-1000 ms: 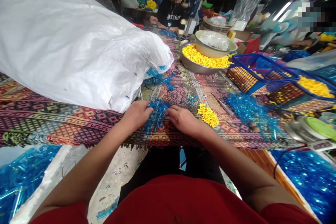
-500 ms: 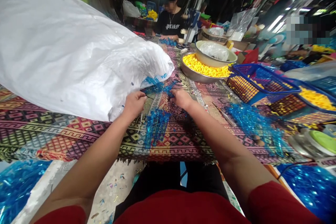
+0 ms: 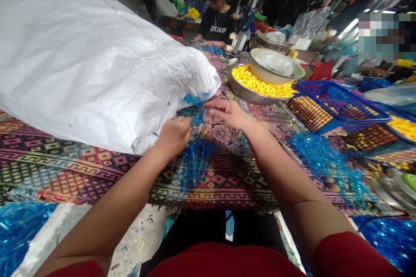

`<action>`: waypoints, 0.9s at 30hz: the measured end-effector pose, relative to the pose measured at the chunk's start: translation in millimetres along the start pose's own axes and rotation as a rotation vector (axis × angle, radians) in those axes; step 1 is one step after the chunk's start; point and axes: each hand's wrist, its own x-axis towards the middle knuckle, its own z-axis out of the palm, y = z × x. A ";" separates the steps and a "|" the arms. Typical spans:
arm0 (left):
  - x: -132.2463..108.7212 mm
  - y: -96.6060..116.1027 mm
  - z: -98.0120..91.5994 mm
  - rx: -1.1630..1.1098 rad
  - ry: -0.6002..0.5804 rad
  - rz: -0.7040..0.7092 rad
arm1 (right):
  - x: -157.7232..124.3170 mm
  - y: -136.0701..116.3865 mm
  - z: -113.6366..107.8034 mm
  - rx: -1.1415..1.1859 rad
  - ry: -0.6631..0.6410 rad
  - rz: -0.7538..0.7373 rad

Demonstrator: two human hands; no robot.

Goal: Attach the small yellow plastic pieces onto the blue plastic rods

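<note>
My left hand [image 3: 173, 136] is curled closed at the mouth of a big white sack [image 3: 97, 65], its knuckles next to loose clear-blue plastic pieces [image 3: 196, 115] spilling from the sack. I cannot see what the fingers hold. My right hand [image 3: 229, 113] hovers just above those pieces, fingers stretched left and slightly apart, holding nothing I can see. A stacked bundle of blue plastic parts [image 3: 195, 162] lies on the patterned tablecloth [image 3: 97, 169] just below my left hand, touched by neither hand.
A metal basin of yellow pieces [image 3: 242, 91] holds a bowl [image 3: 294, 73] at the back right. Blue mesh baskets [image 3: 338, 104] and a heap of blue parts [image 3: 321, 160] lie right. A person in a black shirt [image 3: 217, 24] works at the far end.
Both hands let go of the blue bundle and reached forward to the sack's mouth. My right hand has since lifted slightly; my left has come in beside the loose blue pieces.
</note>
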 end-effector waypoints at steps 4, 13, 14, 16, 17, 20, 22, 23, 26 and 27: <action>7.1 -27.9 -1.9 -0.408 0.186 -0.312 | 21.7 43.5 -1.3 -0.446 0.003 0.218; 9.4 -21.6 -4.9 -1.137 0.232 -0.503 | 13.1 18.7 -1.7 -0.563 -0.015 0.128; 9.5 -18.2 -4.7 -1.182 0.222 -0.487 | 14.1 6.5 0.9 -0.401 0.010 0.126; 9.2 -12.1 -3.5 -1.250 0.196 -0.445 | 18.5 -19.2 10.9 0.031 0.011 0.152; 8.7 -9.7 -2.5 -1.269 0.178 -0.425 | 21.7 -31.1 17.8 0.240 -0.006 0.164; 6.6 -7.1 -0.5 -1.265 0.140 -0.398 | 34.2 -53.4 37.4 0.528 0.007 0.182; 5.8 -9.3 -1.5 -1.241 0.166 -0.440 | 42.6 -52.4 43.3 0.405 0.033 0.196; 5.8 -11.1 -2.9 -1.235 0.194 -0.473 | 45.9 -47.3 43.7 0.263 0.058 0.197; 7.1 -16.2 -9.9 -1.263 0.305 -0.552 | 49.1 -21.5 39.8 -0.255 0.093 0.161; 7.6 -17.1 -12.4 -1.280 0.335 -0.560 | 47.9 -12.3 38.8 -0.375 0.051 0.153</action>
